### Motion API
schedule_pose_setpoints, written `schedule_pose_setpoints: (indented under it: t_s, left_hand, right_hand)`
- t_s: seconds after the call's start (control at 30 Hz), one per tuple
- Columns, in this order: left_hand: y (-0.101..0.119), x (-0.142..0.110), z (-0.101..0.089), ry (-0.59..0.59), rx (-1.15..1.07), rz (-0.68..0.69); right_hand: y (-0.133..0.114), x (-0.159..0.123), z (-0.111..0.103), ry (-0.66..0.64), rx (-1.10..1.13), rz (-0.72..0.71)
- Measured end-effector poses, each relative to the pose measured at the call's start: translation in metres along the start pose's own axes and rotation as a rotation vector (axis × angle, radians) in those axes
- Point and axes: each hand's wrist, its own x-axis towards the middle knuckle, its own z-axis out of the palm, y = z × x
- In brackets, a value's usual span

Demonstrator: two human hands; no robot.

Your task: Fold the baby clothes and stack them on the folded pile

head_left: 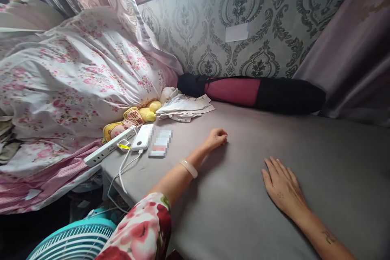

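My left hand [217, 138] is over the middle of the grey sheet-covered surface [231, 203]. Its fingers are curled into a loose fist, and no object shows in them. A pale bangle [189, 169] circles that forearm, below a floral sleeve [143, 227]. Palm down on the same sheet, to the right and closer to me, my right hand [282, 189] lies flat with its fingers stretched out, holding nothing. Left of my left hand lies a phone-like flat device [160, 144], its screen blurred out. Beside it is a white power bank [142, 137] with a cable plugged in.
A white power strip [109, 146] runs along the left edge, with white cables [122, 174] hanging down. Behind are yellow plush toys [149, 111], folded cloths [184, 106] and a long black-and-red bag [234, 91] by the wall. A turquoise fan [76, 237] stands below left.
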Motion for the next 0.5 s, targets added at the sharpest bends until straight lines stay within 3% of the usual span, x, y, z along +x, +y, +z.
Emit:
schedule_pose_setpoints:
  t_s: [0.33,0.5]
  left_hand:
    - [-0.007,0.038,-0.146,0.559,0.241,-0.059]
    - [-0.009,0.045,-0.207,0.763,0.389,-0.157]
  right_hand:
    - [-0.005,0.001,-0.005,-0.036,0.018,0.041]
    - [-0.005,0.000,-0.005,-0.045,0.012,0.038]
